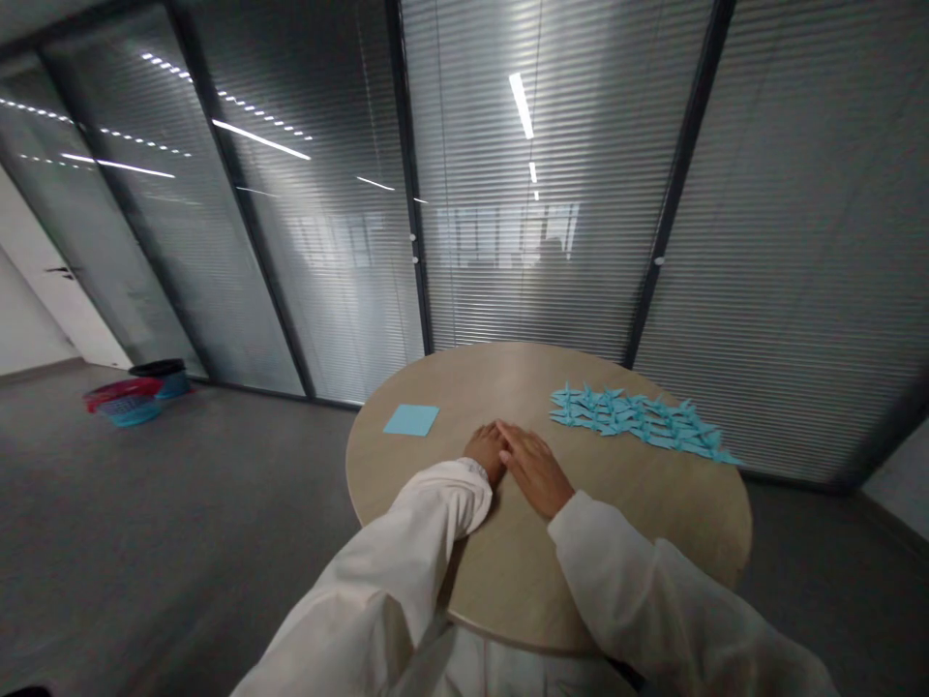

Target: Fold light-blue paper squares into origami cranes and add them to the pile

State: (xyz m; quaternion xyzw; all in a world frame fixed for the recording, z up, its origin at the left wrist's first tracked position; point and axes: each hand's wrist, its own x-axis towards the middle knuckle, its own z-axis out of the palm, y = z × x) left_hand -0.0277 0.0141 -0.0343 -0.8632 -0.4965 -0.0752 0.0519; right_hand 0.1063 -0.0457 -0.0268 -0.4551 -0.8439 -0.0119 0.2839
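Observation:
Near the middle of the round wooden table (523, 581), my two hands meet at the fingertips. My left hand (485, 450) rests low over the wood, fingers pointing forward and partly covered by the other hand. My right hand (535, 469) slants in from the right with its fingers stretched out, the tips touching the left fingers. Nothing shows between or under them, though the space beneath is hidden. A light blue paper square (411, 420) lies left of my hands. To the right, several folded blue paper cranes (639, 418) stand in close rows.
Behind the table rises a glass partition (537, 174) with blinds and dark frames. On the floor at far left are a blue basket with a red rim (131, 405) and a dark-rimmed bin (168, 378). A white door (65, 276) stands beyond them.

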